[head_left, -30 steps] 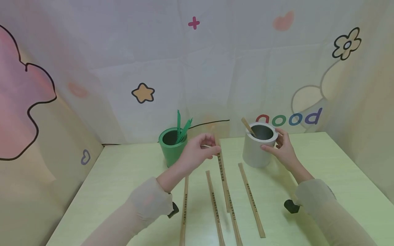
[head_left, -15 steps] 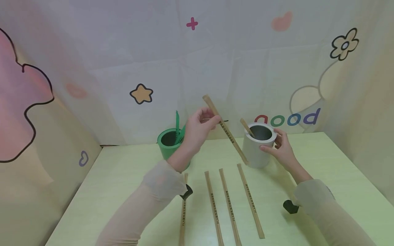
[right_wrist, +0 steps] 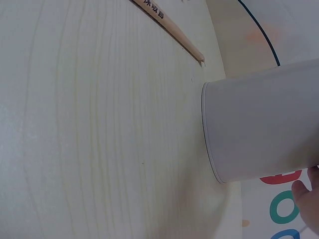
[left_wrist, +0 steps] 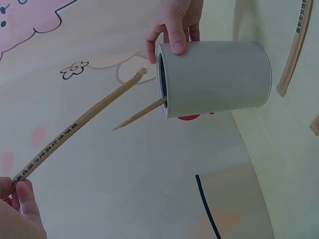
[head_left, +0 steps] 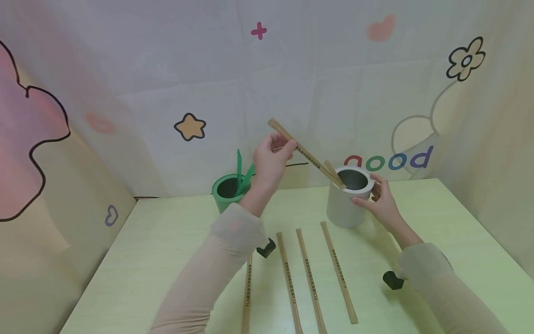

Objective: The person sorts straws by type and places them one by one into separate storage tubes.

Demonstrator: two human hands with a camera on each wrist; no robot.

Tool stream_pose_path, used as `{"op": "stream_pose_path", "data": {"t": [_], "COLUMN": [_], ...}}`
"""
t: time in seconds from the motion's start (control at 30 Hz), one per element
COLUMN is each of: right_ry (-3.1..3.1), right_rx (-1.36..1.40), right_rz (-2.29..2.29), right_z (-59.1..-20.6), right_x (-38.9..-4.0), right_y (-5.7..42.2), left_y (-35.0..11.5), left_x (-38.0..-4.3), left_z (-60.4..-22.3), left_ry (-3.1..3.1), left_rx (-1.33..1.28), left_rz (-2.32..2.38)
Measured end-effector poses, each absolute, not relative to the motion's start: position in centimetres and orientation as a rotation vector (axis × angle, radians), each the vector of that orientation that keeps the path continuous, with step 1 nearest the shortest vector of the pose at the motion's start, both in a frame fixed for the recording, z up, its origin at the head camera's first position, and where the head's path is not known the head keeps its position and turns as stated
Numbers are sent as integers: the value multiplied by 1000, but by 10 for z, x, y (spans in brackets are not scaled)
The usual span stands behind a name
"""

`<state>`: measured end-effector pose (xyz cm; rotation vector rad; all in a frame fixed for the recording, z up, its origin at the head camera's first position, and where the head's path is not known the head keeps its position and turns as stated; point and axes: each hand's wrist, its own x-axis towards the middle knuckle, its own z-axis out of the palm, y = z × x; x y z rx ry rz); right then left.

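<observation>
My left hand pinches a straw in a brown paper wrapper, which slants down to the right. In the head view its lower end overlaps the rim of a white pot; in the left wrist view that end hangs just outside the mouth. Another wrapped straw leans out of the pot. My right hand grips the pot at its right rim, thumb in front. The right wrist view has the pot's side and part of the right hand.
Several wrapped straws lie lengthwise on the pale table. At the back left, partly behind my left arm, stands a green pot with green sticks in it. A printed cloth hangs behind.
My left hand has lifted the straw off the table, tilted it and moved it up and right, bringing its lower end up to the white pot's rim. The right hand has stayed put.
</observation>
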<state>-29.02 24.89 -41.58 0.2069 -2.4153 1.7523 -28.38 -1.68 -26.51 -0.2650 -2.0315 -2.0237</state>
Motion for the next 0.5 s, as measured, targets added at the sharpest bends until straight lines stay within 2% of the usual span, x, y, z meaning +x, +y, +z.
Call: {"op": "stream_pose_path", "data": {"t": [0.5], "right_ry": [-2421], "right_rx": [211], "right_rz": [1738], "right_z": [-416], "right_x": [-290], "right_y": [249], "left_y": [8], "left_x": [-307], "left_z": [-296], "left_ry": [-1964], "left_rx": [-55], "left_rz": [-2083]}}
